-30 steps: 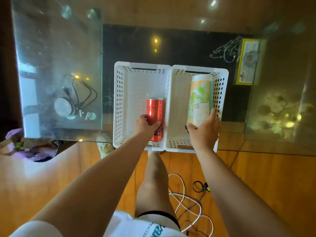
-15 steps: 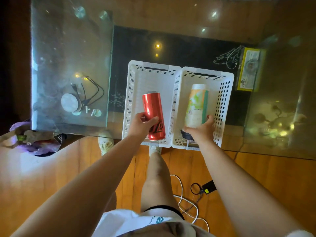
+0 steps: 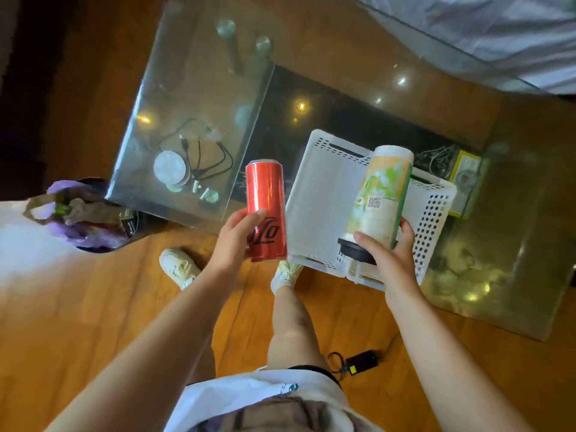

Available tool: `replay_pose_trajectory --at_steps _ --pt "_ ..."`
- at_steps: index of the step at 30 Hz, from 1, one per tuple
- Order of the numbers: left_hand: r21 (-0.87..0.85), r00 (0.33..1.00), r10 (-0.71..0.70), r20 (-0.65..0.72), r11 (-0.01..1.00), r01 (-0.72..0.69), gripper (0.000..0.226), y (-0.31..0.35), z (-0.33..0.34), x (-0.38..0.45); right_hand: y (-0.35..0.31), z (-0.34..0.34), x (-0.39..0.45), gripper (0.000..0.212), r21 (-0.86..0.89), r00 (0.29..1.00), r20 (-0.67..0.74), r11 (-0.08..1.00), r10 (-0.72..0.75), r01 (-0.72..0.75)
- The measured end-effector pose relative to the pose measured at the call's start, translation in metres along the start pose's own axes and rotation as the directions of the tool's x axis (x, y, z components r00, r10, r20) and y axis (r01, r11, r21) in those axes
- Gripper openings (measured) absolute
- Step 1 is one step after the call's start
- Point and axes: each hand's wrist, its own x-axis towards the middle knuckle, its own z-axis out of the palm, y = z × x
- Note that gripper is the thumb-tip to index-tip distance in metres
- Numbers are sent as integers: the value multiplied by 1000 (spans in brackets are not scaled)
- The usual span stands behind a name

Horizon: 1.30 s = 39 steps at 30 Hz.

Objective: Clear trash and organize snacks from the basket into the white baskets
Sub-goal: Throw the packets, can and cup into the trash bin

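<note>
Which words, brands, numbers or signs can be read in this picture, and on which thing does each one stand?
Red can, in the left hand: black script, only the letters "Lo" show beside the fingers.
Bottle, in the right hand: a QR code; print too small to read.
Yellow box: blurred.
Shirt: print cut off, unreadable.

Both arms forward, left hand [image 3: 233, 236] and right hand [image 3: 391, 257] seemingly gripping

The red can [image 3: 266, 210] is glossy metal with a smooth sheen. Right of the can, the pale bottle [image 3: 381, 201] wears a matt printed label and a dark plastic cap. Behind it, the white baskets [image 3: 324, 194] are perforated matt plastic. Left of the can, the bench [image 3: 193, 98] is smooth reflective glass over a polished wood floor [image 3: 93, 307].
</note>
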Motion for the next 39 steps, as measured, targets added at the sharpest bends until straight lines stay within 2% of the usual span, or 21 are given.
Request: replay_pose_trajectory --at_steps 6,9,13,18,21,23,30,34,39 --pt "-251 987 -124 -102 963 95 62 14 -103 -24 -36 105 -63 80 -9 964 267 1000 -1 3" --pt "-369 967 -175 -185 924 96 45 11 -170 -30 -43 173 -93 79 -61 911 412 998 18 8" --pt "-394 931 -229 -283 913 104 25 3 -262 -35 -40 258 -126 90 -158 845 523 987 107 -27" --pt "-508 861 -340 -378 854 114 25 -16 -364 -31 -22 352 -147 84 -283 764 602 957 234 -70" --pt "-602 809 -437 -393 788 133 25 -34 -401 -16 -8 396 -149 79 -381 705 619 917 348 -118" --pt "-627 789 -474 -391 764 148 20 -46 -415 1 3 424 -143 74 -432 690 605 892 397 -134" --pt "-659 761 -555 -335 716 232 21 -78 -422 64 38 506 -105 55 -626 744 465 772 480 -107" --pt "-706 748 -580 -323 674 217 25 -85 -425 97 49 542 -85 53 -680 764 424 728 486 -85" --pt "-768 773 -574 -270 613 187 35 -92 -433 123 51 578 -62 60 -767 785 397 641 476 -1"
